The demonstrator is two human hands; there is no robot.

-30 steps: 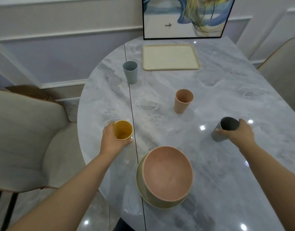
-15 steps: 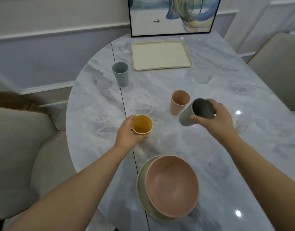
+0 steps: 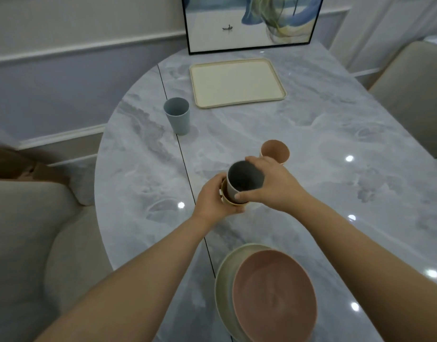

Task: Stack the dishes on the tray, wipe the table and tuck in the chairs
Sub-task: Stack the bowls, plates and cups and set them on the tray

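Observation:
At the middle of the marble table [image 3: 311, 149] my left hand [image 3: 213, 202] grips the yellow cup [image 3: 227, 201], of which only a sliver of rim shows. My right hand [image 3: 274, 185] holds the dark grey cup [image 3: 244, 180], which sits partly inside the yellow one. Just behind my right hand stands a pink cup [image 3: 276, 151]. A light blue cup [image 3: 177, 116] is upright further back on the left. The cream tray [image 3: 237, 81] lies bare at the far end. Near me a pink bowl [image 3: 274, 294] rests in a pale green bowl [image 3: 224, 282].
A framed painting [image 3: 249, 21] leans on the wall behind the tray. A beige chair [image 3: 32, 243] stands at the table's left side, another beige chair [image 3: 410, 90] at the right. A dark seam [image 3: 180, 149] runs down the tabletop.
Both hands came together at the table's middle. The dark grey cup, tilted beside the pink cup half a second ago, now sits partly down inside the yellow cup.

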